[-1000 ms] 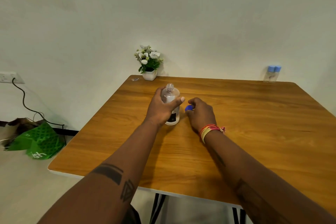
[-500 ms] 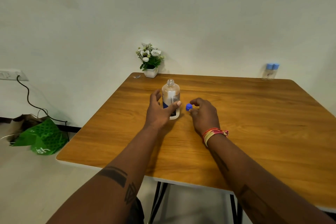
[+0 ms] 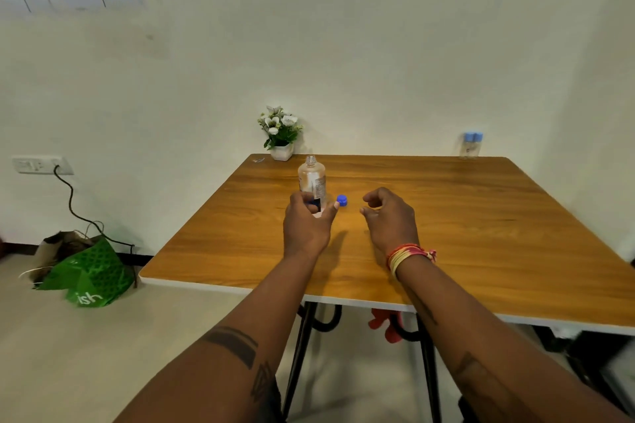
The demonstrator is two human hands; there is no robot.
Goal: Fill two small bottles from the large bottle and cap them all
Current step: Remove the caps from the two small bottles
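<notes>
Large bottle standing open, its cap lying just to the right of it.

The left hand (image 3: 307,227) is gripping the large bottle (image 3: 312,182) low on its body, thumb and fingers curled round it; the bottle is standing upright on the surface (image 3: 481,216), long axis vertical, open neck pointing up. The blue cap (image 3: 342,200) is sitting just right of the bottle, between it and the right hand (image 3: 390,220), which is hovering near with its grip loosely curled on nothing. The two small bottles (image 3: 471,145), seemingly capped already, are standing well apart at the far right edge, nearer the right hand.
</notes>
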